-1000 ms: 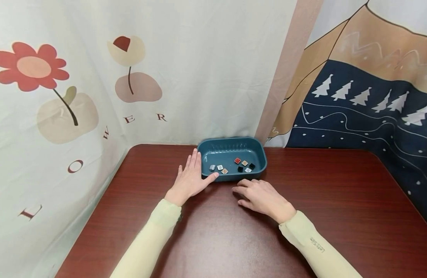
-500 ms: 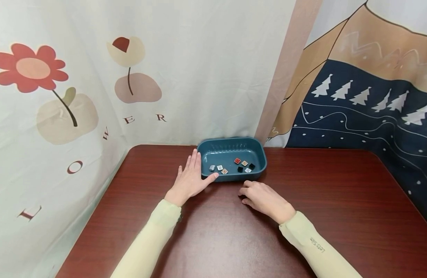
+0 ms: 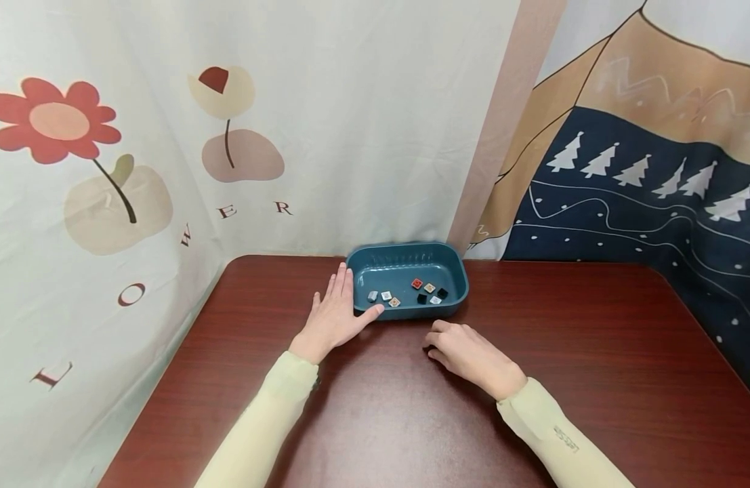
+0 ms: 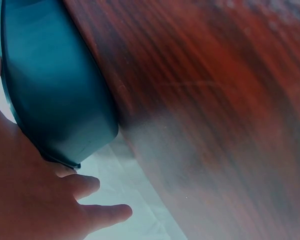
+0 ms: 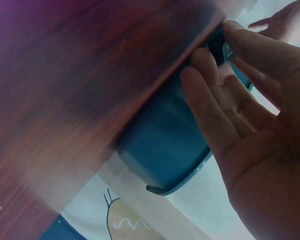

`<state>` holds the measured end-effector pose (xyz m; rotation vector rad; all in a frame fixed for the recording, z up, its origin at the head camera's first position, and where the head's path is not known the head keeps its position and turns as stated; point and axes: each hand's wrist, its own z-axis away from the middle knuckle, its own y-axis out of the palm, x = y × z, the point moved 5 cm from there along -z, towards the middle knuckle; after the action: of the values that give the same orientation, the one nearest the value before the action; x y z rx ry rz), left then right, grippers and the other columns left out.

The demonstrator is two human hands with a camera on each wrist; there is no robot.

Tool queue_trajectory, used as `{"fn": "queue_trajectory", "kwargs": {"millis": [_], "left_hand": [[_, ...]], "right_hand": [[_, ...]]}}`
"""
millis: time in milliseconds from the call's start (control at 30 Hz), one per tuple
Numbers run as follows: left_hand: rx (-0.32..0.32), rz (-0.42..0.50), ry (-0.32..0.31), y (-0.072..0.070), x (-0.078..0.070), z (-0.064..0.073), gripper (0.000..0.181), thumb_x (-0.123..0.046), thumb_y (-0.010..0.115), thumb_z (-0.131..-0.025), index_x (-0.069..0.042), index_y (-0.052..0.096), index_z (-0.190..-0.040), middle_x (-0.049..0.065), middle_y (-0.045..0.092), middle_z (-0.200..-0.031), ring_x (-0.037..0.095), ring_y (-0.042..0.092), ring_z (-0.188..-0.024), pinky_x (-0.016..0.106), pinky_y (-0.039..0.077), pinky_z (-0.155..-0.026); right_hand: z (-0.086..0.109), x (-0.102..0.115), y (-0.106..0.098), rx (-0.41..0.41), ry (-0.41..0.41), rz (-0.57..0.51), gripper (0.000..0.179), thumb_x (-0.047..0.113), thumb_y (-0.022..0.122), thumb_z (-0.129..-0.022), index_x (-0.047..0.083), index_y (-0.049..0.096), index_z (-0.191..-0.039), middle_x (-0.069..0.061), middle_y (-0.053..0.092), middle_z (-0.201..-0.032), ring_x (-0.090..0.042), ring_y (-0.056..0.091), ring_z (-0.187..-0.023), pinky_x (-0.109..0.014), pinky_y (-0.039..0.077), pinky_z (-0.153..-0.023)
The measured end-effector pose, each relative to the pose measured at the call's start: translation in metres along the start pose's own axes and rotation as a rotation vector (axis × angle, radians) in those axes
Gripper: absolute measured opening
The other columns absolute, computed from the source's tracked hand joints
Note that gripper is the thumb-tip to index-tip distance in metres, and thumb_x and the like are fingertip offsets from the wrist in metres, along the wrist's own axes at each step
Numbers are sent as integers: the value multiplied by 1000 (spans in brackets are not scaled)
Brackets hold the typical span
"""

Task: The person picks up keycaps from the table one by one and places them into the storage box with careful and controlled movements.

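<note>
In the head view my left hand (image 3: 333,317) lies along the left end of a blue-green plastic tray (image 3: 464,281), fingers straight and thumb reaching over its front rim. Several small square keycaps lie on the tray's floor, among them a red keycap (image 3: 417,284), a white keycap (image 3: 386,295) and a black keycap (image 3: 443,293). Just in front of the tray, my right hand (image 3: 470,356) is raised with curled fingers. The right wrist view shows its thumb and fingertips pinching a small dark keycap (image 5: 216,50) with a pale marked face, partly hidden by the fingers.
The tray stands at the back edge of a glossy red-brown wooden table (image 3: 375,413). Behind it hangs a white curtain (image 3: 362,135) printed with flowers. To the right hangs a dark blue cloth (image 3: 600,196) with white trees.
My right hand has drawn slightly back and to the right, away from the tray, its fingers curling in more. The left hand and the tray have kept their place.
</note>
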<state>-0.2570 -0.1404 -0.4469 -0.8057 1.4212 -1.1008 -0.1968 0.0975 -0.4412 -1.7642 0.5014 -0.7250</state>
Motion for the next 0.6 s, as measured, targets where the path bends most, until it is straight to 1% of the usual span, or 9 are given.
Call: {"fn": "queue_trajectory", "kwargs": {"millis": [233,500,600], "left_hand": [[0,0,0,1,1,0,115,-83,42,-92,-3,4,-166,10,-6,-174,33,4,-159,66,15,-121],[-4,-1,0,1,0,0,114,-82,42,-92,-3,5,-166,9,-6,-174,34,6,-159,66,15,-120],[-7,-2,1,1,0,-1,115,-82,42,-92,-3,5,-166,10,-6,-174,35,8,-159,66,16,-120]], "right_hand": [[5,1,-12,-70,3,-34,14,9,82,-89,10,80,-103,1,65,-93,-12,69,-82,-25,57,-73],[10,6,-26,-183,-43,-65,20,6,85,-85,6,79,-105,0,66,-96,-10,69,-83,-22,57,-73],[11,11,-31,-227,-67,-77,23,5,86,-84,7,79,-106,1,66,-98,-8,69,-84,-22,57,-74]]}}
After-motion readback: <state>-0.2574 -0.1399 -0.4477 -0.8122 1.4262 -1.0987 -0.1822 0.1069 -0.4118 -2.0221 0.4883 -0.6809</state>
